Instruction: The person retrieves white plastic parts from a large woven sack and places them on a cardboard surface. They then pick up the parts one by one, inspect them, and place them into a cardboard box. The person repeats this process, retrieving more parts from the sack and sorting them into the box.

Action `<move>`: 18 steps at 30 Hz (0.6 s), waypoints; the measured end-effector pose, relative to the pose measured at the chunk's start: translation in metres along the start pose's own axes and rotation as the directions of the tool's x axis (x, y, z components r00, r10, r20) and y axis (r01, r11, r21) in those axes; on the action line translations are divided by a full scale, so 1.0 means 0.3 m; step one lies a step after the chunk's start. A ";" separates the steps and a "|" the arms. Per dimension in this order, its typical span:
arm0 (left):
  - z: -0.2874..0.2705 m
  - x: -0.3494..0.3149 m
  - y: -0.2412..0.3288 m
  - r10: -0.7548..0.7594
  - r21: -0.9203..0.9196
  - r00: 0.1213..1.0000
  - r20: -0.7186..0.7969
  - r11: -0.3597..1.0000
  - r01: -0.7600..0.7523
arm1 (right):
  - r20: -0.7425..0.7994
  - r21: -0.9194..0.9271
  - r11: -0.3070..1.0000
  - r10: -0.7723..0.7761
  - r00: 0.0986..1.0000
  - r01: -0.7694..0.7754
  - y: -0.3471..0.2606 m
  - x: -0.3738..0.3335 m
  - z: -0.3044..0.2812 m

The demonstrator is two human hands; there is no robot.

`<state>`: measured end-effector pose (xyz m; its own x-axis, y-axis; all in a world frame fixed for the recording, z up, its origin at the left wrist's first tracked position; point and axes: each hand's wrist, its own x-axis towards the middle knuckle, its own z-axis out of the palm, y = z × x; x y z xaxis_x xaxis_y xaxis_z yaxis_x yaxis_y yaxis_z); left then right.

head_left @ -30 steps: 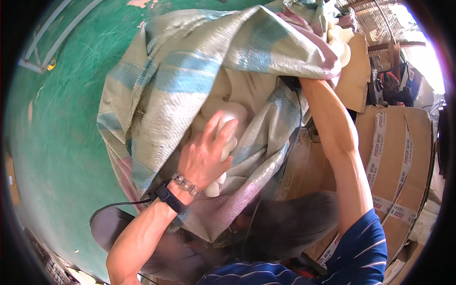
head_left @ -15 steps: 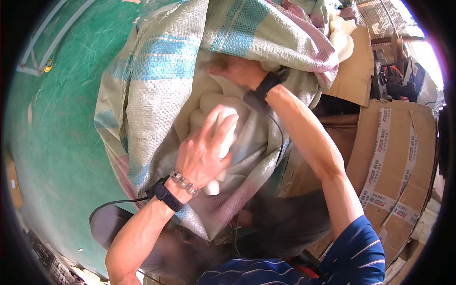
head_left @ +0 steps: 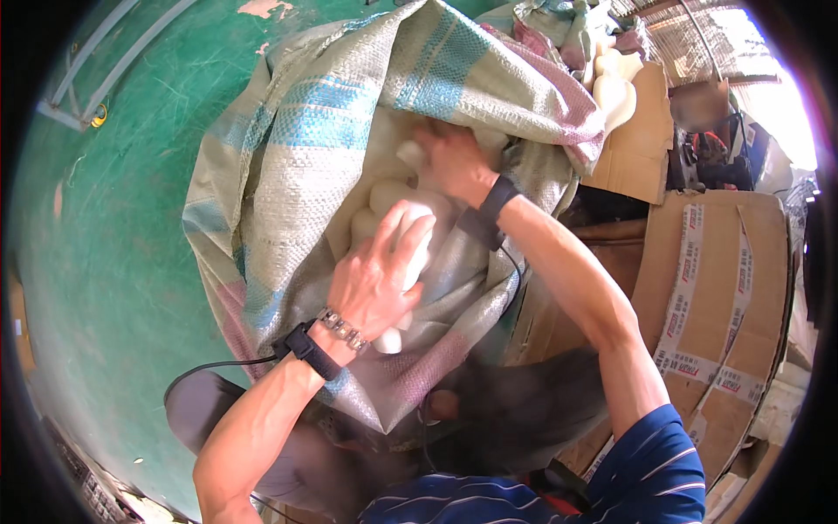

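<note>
A woven plastic sack (head_left: 305, 166), white with blue and mauve bands, gapes before me with several smooth, pale rounded pieces (head_left: 387, 194) inside; their kind is not clear. At the near side of its mouth, my left hand (head_left: 375, 275) is closed around a glossy white elongated piece (head_left: 417, 253), whose lower end shows below the palm. My right hand (head_left: 456, 159) reaches deeper, under the far fold of the sack. Its bent fingers are at a small white piece (head_left: 410, 156) and appear to grip it; the fingertips are partly hidden and slightly blurred.
Right of the sack stands a taped cardboard box (head_left: 716, 306), with a cardboard flap (head_left: 633, 144) behind it. More pale pieces (head_left: 614, 92) lie beside that flap. A metal frame (head_left: 100, 74) stands on the green floor (head_left: 113, 244) at far left. Cables trail from both wrist straps.
My right hand has shifted slightly right and toward me, and a small white piece now shows at its fingers. The left hand keeps its hold, nearly still. The view has shifted a little.
</note>
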<state>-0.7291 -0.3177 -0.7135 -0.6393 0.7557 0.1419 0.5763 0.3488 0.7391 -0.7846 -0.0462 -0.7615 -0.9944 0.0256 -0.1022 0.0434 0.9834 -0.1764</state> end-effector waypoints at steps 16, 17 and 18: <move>-0.105 -0.144 0.094 0.034 -0.149 0.976 0.215 0.989 -0.002 | -0.106 0.338 0.941 0.017 0.994 0.020 -0.041 -0.346 -0.052; -0.106 -0.167 0.100 0.027 -0.114 0.973 0.229 0.993 0.000 | -0.114 0.320 0.947 0.017 0.993 0.020 -0.039 -0.343 -0.052; -0.098 -0.196 0.100 -0.007 -0.075 0.977 0.215 0.997 0.023 | -0.125 0.304 0.952 0.012 0.992 0.027 -0.043 -0.330 -0.052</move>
<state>-0.6894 -0.3679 -0.6803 -0.5185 0.8551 -0.0082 0.5217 0.3239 0.7892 -0.6883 -0.0586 -0.7339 -0.9980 0.0599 0.0187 0.0442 0.8823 -0.4687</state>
